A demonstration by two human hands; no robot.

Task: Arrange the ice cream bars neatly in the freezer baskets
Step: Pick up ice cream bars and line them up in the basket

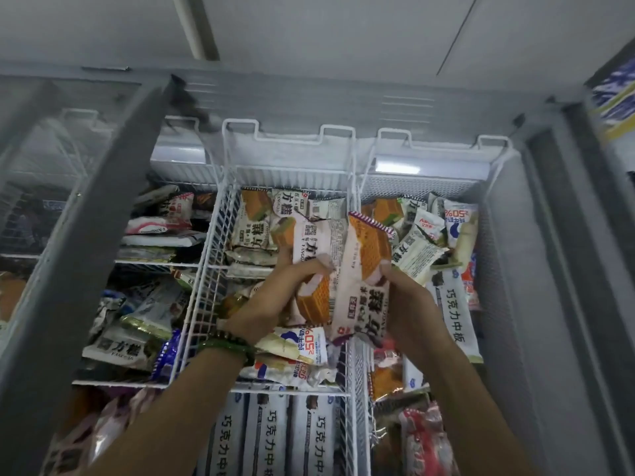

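I see white wire baskets [220,214], cream wrappers [360,276] printed with orange waffle grid and black lettering, white packs [268,438] with black characters, green bead bracelet [223,345].

glossy plastic wrappers [360,269], white coated wire basket [220,228], frosted freezer wall [292,152]

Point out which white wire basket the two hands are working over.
The middle basket. Both the left hand and right hand hold orange wafer-print ice cream bars above it; the baskets on either side have no hands over them.
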